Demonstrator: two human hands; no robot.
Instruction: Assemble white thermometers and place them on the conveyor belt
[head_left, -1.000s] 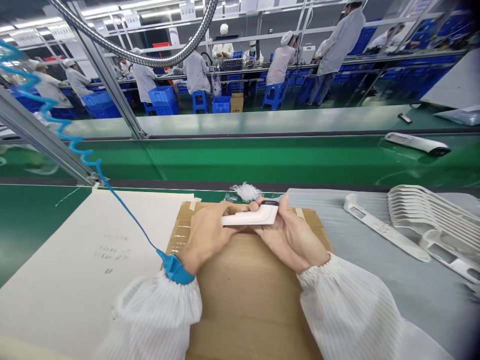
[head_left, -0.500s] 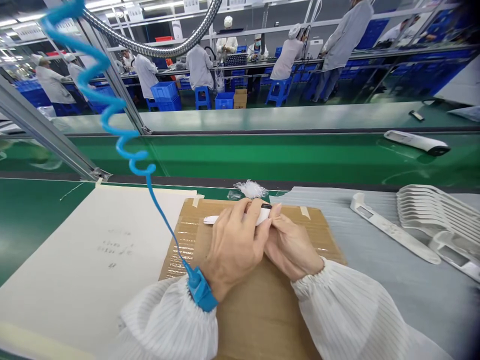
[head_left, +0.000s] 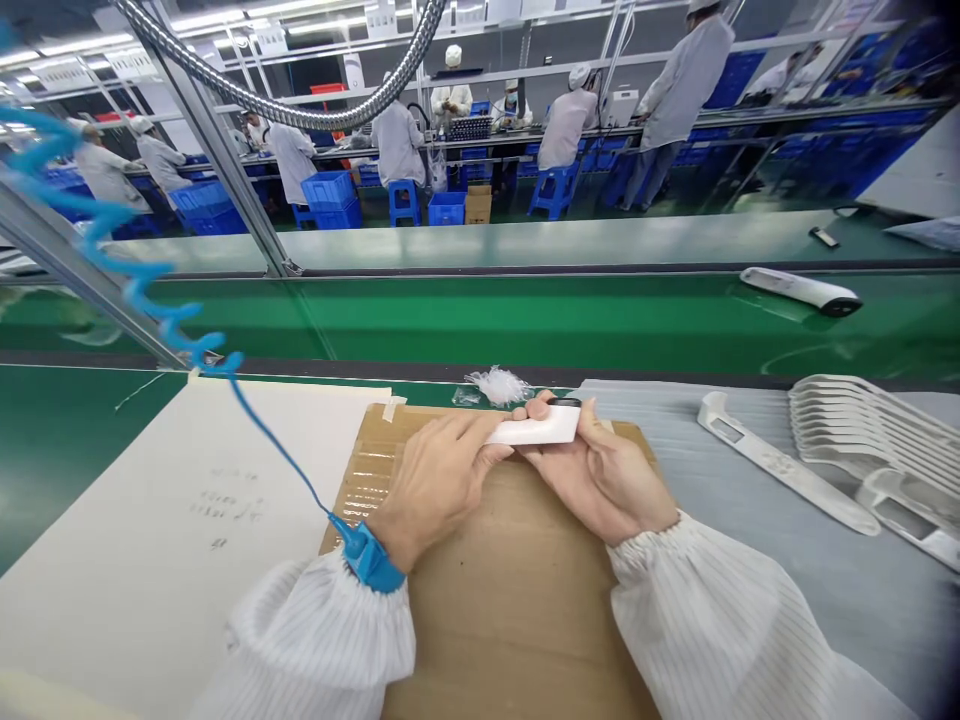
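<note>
Got the white plastic housing (head_left: 534, 426) lying long-ways left to right over the cardboard sheet (head_left: 517, 620), just off its far edge. My right grip (head_left: 600, 480) pinches most of it, thumb on top, while my left grip (head_left: 439, 490) presses against the left end.

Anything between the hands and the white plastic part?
Nothing visible. The left hand and right hand are both directly on the white plastic part, held above the taped cardboard sheet. The blue coiled wrist-strap cord runs away from the left wrist, off the part.
</note>
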